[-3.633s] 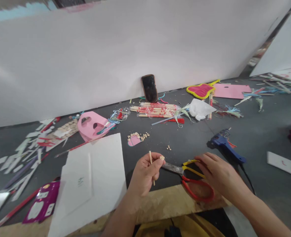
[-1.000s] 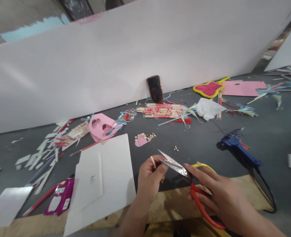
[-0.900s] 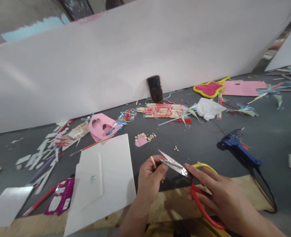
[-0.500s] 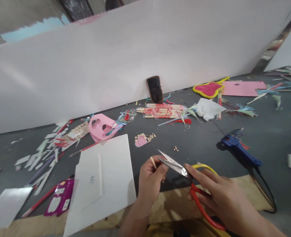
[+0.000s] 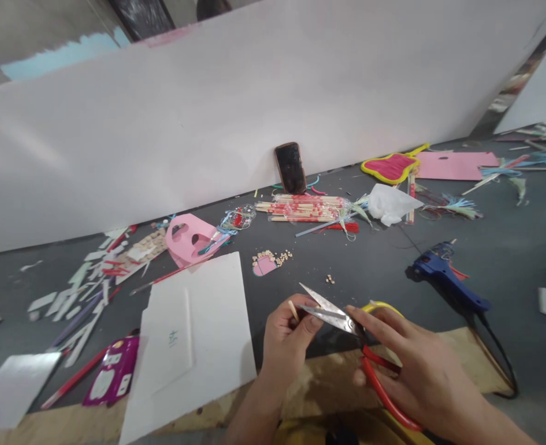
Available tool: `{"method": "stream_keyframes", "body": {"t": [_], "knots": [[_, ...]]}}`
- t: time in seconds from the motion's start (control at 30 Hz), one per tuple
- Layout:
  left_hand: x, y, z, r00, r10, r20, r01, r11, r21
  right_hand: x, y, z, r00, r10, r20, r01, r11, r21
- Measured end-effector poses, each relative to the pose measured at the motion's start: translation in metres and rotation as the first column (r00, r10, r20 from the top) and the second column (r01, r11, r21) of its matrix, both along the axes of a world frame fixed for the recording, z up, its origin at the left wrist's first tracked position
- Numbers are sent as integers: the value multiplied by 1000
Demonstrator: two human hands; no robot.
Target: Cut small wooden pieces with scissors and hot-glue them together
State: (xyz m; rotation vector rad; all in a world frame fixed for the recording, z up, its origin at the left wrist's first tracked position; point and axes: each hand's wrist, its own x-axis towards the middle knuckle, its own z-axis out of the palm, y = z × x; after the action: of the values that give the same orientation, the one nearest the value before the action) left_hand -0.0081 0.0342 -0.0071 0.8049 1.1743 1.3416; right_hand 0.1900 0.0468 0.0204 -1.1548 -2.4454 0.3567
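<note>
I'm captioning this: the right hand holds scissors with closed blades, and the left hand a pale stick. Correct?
Not quite: the head view shows the blades spread open. The right hand does hold the scissors, and the left hand a pale stick.

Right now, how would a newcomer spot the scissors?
Start at the long white panel and come down to the near edge of the dark tabletop. There the right hand holds the scissors, blades spread toward the left hand. One red and one yellow handle set them apart from the blue glue gun farther right.
</note>
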Motion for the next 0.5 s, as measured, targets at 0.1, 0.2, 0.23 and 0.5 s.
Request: {"method": "stream_keyframes", "body": {"t": [0.1,0.2,0.23,0.5], "knots": [[1,0,0,1000,-6,11,6,1000,10,3,-1,-3,1000,17,-15,-18,1000,-20],[2,1,0,1000,7,22,-7,1000,18,5,-2,-7,999,30,-19,-31,998,-51],[2,1,-1,1000,12,23,-12,1000,19,6,-2,-8,999,31,-21,-32,998,-53],[3,2,-5,999,49,7,-50,998,27,5,-3,-10,998,56,-11,-56,998,-5]]}}
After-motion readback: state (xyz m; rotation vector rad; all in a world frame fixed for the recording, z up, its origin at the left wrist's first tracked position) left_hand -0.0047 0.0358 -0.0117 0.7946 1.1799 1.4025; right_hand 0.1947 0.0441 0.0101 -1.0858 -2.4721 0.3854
